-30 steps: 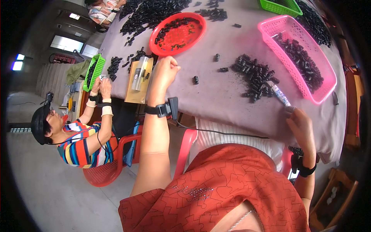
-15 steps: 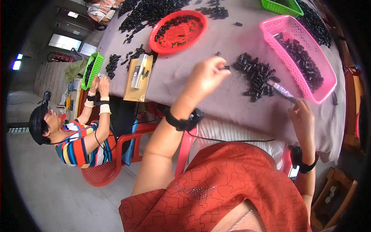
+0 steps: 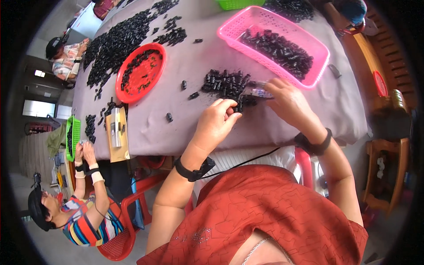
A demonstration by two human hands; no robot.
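My left hand (image 3: 215, 123) is closed in a pinch on a small black cylindrical piece (image 3: 238, 107) at the near side of a loose pile of such pieces (image 3: 225, 84). Close by on the right, my right hand (image 3: 288, 102) grips a slim tool (image 3: 261, 92) with a pale, purple-patterned body. The tool points left toward the piece, its tip hard to make out among the black parts. A few single pieces (image 3: 193, 95) lie left of the pile. Just beyond my right hand stands a pink perforated basket (image 3: 319, 73) partly filled with black pieces.
Toward the left of the cloth-covered table (image 3: 185, 128) are a red plate (image 3: 162, 66), a large spread of black pieces (image 3: 119, 39) and a brown pad (image 3: 118, 153). A co-worker in a striped shirt (image 3: 92, 223) sits at left by a green basket (image 3: 75, 145).
The view has shifted to the right. My left hand has come rightward to the pile, close to my right hand. The right hand and its tool have also moved in over the pile.
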